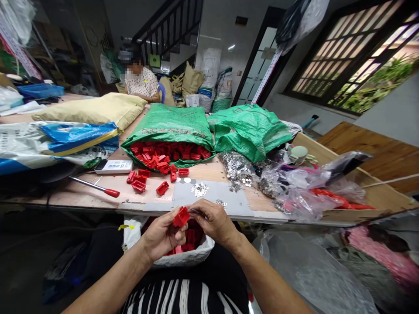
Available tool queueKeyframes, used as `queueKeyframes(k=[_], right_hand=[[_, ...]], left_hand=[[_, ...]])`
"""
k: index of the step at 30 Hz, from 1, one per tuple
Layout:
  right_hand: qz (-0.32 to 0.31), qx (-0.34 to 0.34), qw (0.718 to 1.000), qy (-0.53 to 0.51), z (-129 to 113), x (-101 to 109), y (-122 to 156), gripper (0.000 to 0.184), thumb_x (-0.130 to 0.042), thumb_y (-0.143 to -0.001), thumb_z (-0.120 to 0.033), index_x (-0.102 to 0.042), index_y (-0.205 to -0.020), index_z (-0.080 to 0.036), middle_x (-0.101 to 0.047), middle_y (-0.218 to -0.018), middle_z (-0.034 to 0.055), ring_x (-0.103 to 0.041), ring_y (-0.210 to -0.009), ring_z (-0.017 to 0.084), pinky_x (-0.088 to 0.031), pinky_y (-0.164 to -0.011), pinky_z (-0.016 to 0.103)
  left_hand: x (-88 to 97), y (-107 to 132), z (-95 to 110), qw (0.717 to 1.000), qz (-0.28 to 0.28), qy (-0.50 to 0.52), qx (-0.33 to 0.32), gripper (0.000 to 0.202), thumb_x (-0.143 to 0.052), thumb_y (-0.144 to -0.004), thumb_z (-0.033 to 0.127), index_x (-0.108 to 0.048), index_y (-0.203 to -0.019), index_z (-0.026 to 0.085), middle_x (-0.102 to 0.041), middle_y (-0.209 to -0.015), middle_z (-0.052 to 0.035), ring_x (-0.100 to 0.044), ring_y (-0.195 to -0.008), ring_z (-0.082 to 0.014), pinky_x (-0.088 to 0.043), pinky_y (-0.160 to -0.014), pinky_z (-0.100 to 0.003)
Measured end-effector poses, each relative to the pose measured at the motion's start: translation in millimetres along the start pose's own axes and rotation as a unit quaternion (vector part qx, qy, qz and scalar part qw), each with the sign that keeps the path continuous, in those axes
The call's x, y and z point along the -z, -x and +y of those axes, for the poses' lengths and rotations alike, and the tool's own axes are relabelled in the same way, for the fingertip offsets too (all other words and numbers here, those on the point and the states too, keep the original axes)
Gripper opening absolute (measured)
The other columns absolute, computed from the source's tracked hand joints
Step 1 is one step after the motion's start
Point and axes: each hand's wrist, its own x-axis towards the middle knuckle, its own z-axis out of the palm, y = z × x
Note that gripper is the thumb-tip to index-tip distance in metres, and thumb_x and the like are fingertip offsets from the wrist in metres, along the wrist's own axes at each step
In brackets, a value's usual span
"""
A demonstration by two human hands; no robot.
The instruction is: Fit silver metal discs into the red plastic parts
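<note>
My left hand (157, 237) is closed on a small red plastic housing (180, 218), gripped between thumb and fingers. Close against its right side, my right hand (216, 222) pinches a thin metal piece (194, 210) whose exact kind I cannot make out. Both hands are just short of the table's front edge, over a white sack (196, 258) in my lap that holds more red housings. Several loose red housings (162, 188) lie on the table ahead. A pile of small shiny metal pieces (199, 189) sits on a grey sheet (183, 200).
A green sack (176, 122) spills red housings. Right of it are another green sack (248, 131), a bag of metal pieces (238, 168) and a wooden tray (382, 192). A red-handled lever (111, 192) and a white box (114, 166) are at left. A person (140, 83) sits beyond.
</note>
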Motion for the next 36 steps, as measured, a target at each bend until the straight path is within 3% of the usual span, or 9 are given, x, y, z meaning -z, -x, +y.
queueKeyframes(k=[9,13,16,21,28,32,36], right_hand=[[-0.050,-0.023,0.998,-0.031,-3.2,3.0,0.0,0.017,-0.052,-0.090,-0.021,-0.068,-0.097,-0.019,-0.066,-0.088,0.0060,-0.061,-0.083,0.016,-0.047,-0.076,0.027],[-0.077,-0.074,0.989,-0.106,-0.9,7.6,1.1,0.022,-0.050,-0.092,-0.029,-0.068,-0.101,-0.020,-0.065,-0.091,0.0056,-0.059,-0.083,0.015,-0.045,-0.076,0.027],[-0.060,-0.137,0.975,-0.164,5.6,9.3,2.9,0.023,-0.052,-0.091,-0.033,-0.066,-0.100,-0.018,-0.065,-0.091,0.0037,-0.057,-0.080,0.015,-0.044,-0.073,0.026],[-0.048,-0.209,0.960,-0.183,11.5,5.0,5.1,0.019,-0.061,-0.084,-0.036,-0.060,-0.088,-0.017,-0.059,-0.078,-0.0022,-0.048,-0.069,0.011,-0.037,-0.063,0.022],[-0.076,-0.203,0.946,-0.243,13.5,-5.7,7.7,0.017,-0.061,-0.082,-0.031,-0.049,-0.082,-0.019,-0.049,-0.076,-0.0042,-0.042,-0.069,0.010,-0.035,-0.063,0.021],[-0.088,-0.197,0.952,-0.219,17.0,-9.8,12.2,0.015,-0.058,-0.083,-0.028,-0.045,-0.079,-0.020,-0.045,-0.073,-0.0054,-0.039,-0.068,0.010,-0.033,-0.061,0.021],[-0.081,-0.214,0.955,-0.190,20.8,-12.8,17.3,0.013,-0.056,-0.083,-0.025,-0.044,-0.081,-0.020,-0.048,-0.073,-0.0055,-0.041,-0.066,0.010,-0.032,-0.060,0.021]], left_hand=[[3.3,-3.5,-5.1,0.999,-0.030,-0.007,0.010,0.020,-0.054,-0.088,0.029,-0.065,-0.083,0.013,-0.051,-0.050,0.0005,-0.041,-0.038,-0.0055,-0.031,-0.045,-0.020],[7.0,-3.3,-6.7,0.999,-0.032,-0.006,0.002,0.021,-0.053,-0.088,0.026,-0.064,-0.104,0.016,-0.051,-0.052,0.0018,-0.040,-0.038,-0.0051,-0.030,-0.045,-0.020],[8.4,-2.4,-6.5,0.999,-0.035,-0.009,0.000,0.032,-0.051,-0.089,0.025,-0.057,-0.120,0.019,-0.051,-0.055,0.0022,-0.041,-0.040,-0.0053,-0.030,-0.047,-0.020],[5.5,-3.1,-6.8,0.999,-0.032,-0.021,-0.006,0.039,-0.050,-0.090,0.025,-0.050,-0.129,0.019,-0.052,-0.057,0.0024,-0.041,-0.040,-0.0051,-0.029,-0.045,-0.020],[6.8,-5.9,-9.1,0.998,-0.016,-0.058,-0.004,0.042,-0.055,-0.088,0.029,-0.049,-0.129,0.019,-0.057,-0.063,0.0022,-0.043,-0.036,-0.0043,-0.029,-0.041,-0.019],[9.5,-8.1,-11.7,0.997,-0.003,-0.073,0.011,0.044,-0.060,-0.084,0.030,-0.050,-0.126,0.019,-0.057,-0.062,0.0034,-0.044,-0.036,-0.0038,-0.029,-0.041,-0.018],[9.1,-12.0,-15.9,0.991,0.035,-0.130,0.004,0.049,-0.061,-0.082,0.041,-0.051,-0.126,0.022,-0.057,-0.060,0.0039,-0.045,-0.036,-0.0047,-0.032,-0.042,-0.018]])
